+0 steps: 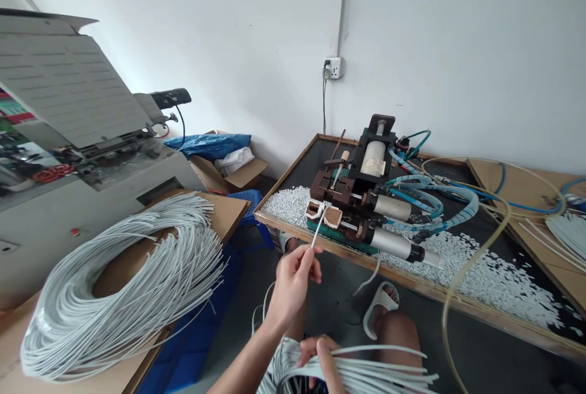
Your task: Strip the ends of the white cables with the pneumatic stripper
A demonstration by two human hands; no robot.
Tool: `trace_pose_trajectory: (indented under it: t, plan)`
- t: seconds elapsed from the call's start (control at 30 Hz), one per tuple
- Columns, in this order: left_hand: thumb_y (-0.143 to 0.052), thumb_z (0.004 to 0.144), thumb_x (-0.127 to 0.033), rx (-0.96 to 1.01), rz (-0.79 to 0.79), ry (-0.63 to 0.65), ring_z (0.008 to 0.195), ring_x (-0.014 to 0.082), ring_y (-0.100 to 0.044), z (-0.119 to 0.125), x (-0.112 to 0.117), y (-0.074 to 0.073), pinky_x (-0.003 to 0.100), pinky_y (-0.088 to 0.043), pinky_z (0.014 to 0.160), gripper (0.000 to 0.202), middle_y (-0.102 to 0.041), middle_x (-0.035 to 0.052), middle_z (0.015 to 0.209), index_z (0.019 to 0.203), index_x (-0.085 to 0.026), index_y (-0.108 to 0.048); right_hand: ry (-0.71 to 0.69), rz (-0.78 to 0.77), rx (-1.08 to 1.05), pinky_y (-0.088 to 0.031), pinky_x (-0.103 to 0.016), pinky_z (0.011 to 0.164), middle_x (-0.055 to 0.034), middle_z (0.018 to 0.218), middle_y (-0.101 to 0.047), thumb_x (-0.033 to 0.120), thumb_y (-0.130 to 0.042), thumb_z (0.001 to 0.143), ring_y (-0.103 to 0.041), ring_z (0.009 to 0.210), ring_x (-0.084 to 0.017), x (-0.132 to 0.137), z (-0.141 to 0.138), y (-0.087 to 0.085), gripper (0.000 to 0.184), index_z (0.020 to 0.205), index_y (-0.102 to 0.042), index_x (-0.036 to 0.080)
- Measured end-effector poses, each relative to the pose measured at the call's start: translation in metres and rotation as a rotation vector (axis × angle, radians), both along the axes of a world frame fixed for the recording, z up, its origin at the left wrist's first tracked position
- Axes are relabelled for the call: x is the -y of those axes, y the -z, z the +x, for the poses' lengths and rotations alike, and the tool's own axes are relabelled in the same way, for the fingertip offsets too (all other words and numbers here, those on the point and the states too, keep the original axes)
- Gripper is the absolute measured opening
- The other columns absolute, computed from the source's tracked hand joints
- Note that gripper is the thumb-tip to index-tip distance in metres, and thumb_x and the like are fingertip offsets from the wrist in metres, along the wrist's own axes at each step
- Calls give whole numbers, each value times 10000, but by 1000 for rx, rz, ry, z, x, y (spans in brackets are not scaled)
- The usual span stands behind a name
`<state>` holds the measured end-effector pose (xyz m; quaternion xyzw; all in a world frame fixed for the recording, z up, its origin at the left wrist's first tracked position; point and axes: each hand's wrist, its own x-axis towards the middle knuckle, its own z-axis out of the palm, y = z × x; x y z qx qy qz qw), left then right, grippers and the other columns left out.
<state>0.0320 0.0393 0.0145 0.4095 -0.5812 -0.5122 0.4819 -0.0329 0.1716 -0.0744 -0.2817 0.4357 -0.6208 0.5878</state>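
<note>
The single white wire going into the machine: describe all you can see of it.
The white wire is thin, round and plastic-coated by its look. It runs straight, slanting up from the left hand, which pinches it between the fingertips, to the white guide at the front of the stripping machine. Its tip sits at that guide; the lower end is hidden.

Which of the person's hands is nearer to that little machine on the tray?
The left hand, pinching a white wire whose tip reaches the machine. The right hand sits lower, gripping the wire bundle on the lap.
</note>
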Motion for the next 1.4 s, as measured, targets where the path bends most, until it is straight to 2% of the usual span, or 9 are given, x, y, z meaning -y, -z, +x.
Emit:
trace_pose_trajectory:
  t: [0.13,0.3,0.43,0.57,0.7,0.8,0.93,1.1,1.4]
  plan:
    - [-504,1023,-515,194,-154,-117,567,142,-564,50,-9,10,240,-451,583,441,-593,-2,609,1059,-130,-716,-14,-61,-156,-375,-219,520,-38,631,-723,674,-578,940,-523,492,-99,-6,4,-15,550,738,-768,199]
    - [-419,988,-517,648,45,-238,549,202,-625,144,10,68,302,-489,587,474,-664,35,652,1054,-146,-706,-120,-162,-158,-421,-268,655,7,550,-584,540,-473,1034,-541,589,-144,-1,3,-49,510,692,-637,200]
    - [-522,874,-425,1057,67,-179,1101,385,-709,184,10,95,492,-529,955,416,-777,169,1109,1120,-153,-719,-308,-157,-180,-439,-317,745,23,530,-510,560,-449,1023,-529,554,-149,11,-1,-71,509,679,-589,212]
    - [-505,960,-536,708,45,47,1237,337,-658,153,-10,59,460,-495,1080,501,-723,144,1298,1217,-163,-721,-400,-197,-158,-414,-304,645,16,526,-484,547,-458,1009,-480,517,-143,21,0,-76,506,627,-539,224]
    - [-471,1042,-511,346,29,432,1052,280,-718,92,-31,-12,368,-551,976,498,-777,130,1122,1193,-138,-764,-457,-176,-162,-435,-295,605,12,532,-511,576,-489,997,-499,507,-142,22,5,-73,502,659,-569,214]
    - [-584,1004,-429,285,-126,652,895,249,-718,61,-37,-41,331,-567,847,360,-787,108,980,1104,-165,-808,-447,-171,-220,-491,-312,741,13,577,-535,631,-505,982,-559,594,-155,20,8,-75,519,693,-618,215]
    - [-657,958,-425,111,-45,531,703,211,-703,43,-32,-40,288,-557,644,307,-764,105,790,928,-167,-820,-215,-118,-297,-472,-296,723,-5,634,-625,587,-532,993,-559,638,-150,14,5,-70,522,677,-723,217]
    - [-740,870,-525,-182,79,249,513,147,-601,29,-10,-28,254,-486,509,410,-695,64,645,895,-118,-783,99,111,-26,-485,-269,629,-44,899,-808,636,-669,892,-634,678,-156,8,-10,-37,452,1013,-824,229]
    - [-739,857,-482,-229,33,157,503,111,-547,-14,21,-7,227,-408,504,392,-686,60,632,688,-129,-716,177,203,113,-514,-273,674,-84,1041,-822,673,-771,784,-720,985,-241,1,-25,-25,506,1021,-830,229]
